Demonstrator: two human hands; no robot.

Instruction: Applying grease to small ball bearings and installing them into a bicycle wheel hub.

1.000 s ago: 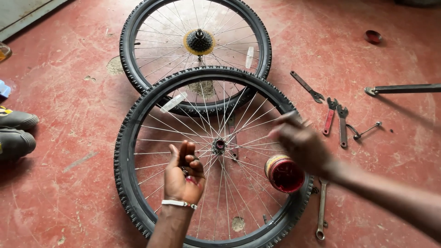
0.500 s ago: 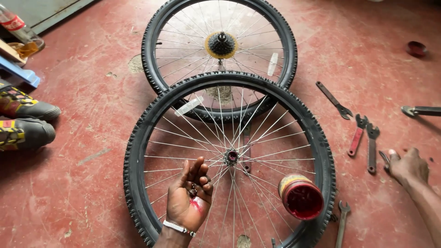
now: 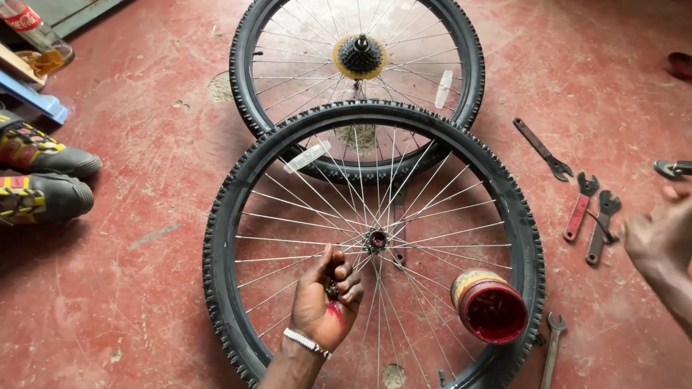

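Observation:
Two spoked bicycle wheels lie flat on the red floor; the near wheel overlaps the far wheel, which has a gear cluster. My left hand hovers palm up over the near wheel's spokes, just left of its hub. It cups small dark parts in half-curled fingers, with red grease on the palm. My right hand is blurred at the right edge, above the spanners, holding nothing I can see. An open tin of red grease stands on the spokes at lower right.
More wrenches lie on the floor at right: a flat one, one by the tyre, and a tool end. A pair of shoes sits at left, a bottle and blue object at top left.
My right hand moved off the near wheel to the right, toward the spanners, and now lifts slightly. My left hand stays over the spokes holding the small parts. The view shifted closer.

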